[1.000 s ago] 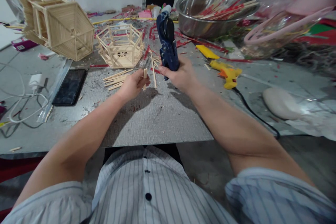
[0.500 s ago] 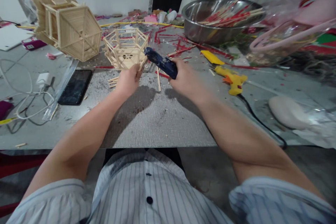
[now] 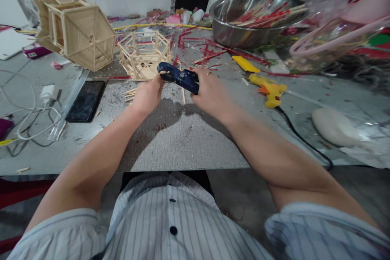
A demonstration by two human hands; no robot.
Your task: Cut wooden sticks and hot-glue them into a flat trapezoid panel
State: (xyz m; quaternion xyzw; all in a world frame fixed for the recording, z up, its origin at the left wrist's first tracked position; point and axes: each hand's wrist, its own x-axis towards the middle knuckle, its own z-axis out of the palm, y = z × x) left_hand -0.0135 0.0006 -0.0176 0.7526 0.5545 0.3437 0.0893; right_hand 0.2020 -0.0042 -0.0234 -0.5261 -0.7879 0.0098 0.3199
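Note:
My right hand (image 3: pixel 210 91) is wrapped around a dark blue hand tool (image 3: pixel 179 78) flecked with pale residue; its exact kind is unclear. The tool's far end meets the fingertips of my left hand (image 3: pixel 148 95), which pinch a thin wooden stick mostly hidden by the tool and fingers. Just behind my left hand stands an open hexagonal frame of wooden sticks (image 3: pixel 143 55). Several loose sticks (image 3: pixel 130 95) lie beside that hand, and another stick (image 3: pixel 183 96) lies under the tool.
A larger stick-built model (image 3: pixel 88 38) rests on its side at back left. Nearer are a phone (image 3: pixel 85 101) and a white charger (image 3: pixel 49 93) with cables. To the right lie a yellow glue gun (image 3: pixel 269 89) and a steel basin (image 3: pixel 231 34) holding red-and-tan sticks.
The blue tool has moved left and slightly down, its end now at my left fingertips. My right hand has shifted a little left with it; my left hand has barely moved.

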